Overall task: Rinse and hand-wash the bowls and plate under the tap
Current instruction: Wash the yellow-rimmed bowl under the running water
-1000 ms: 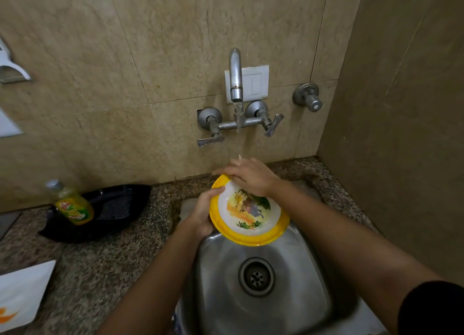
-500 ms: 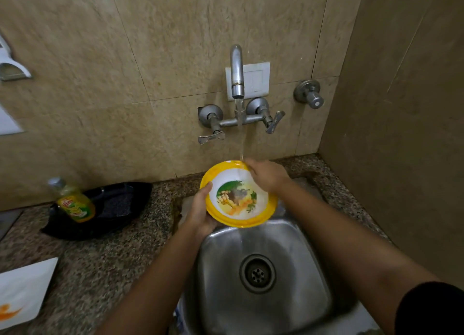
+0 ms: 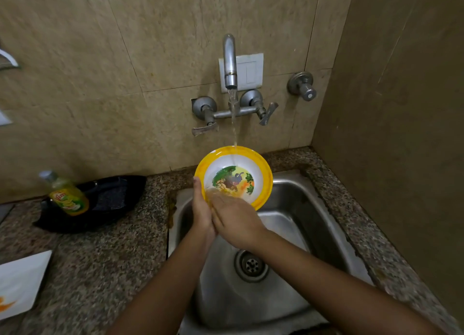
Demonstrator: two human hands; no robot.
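A yellow-rimmed bowl [image 3: 234,176] with a cartoon picture inside is tilted toward me over the steel sink [image 3: 296,224]. Water runs from the wall tap [image 3: 229,66] onto its far rim. My left hand [image 3: 200,206] grips the bowl's left edge, thumb on the rim. My right hand [image 3: 234,221] lies over the bowl's near lower edge with its fingers on the inside, blurred. A white plate [image 3: 20,284] with an orange mark lies on the counter at the far left.
A black pan-like dish [image 3: 105,201] sits on the granite counter left of the sink, with a yellow dish-soap bottle [image 3: 66,196] in front of it. A side wall stands close on the right. The sink drain [image 3: 251,265] is uncovered.
My right hand has moved from the bowl's far right rim down to its near lower edge. The bowl has tipped up more toward me and shifted slightly right under the stream.
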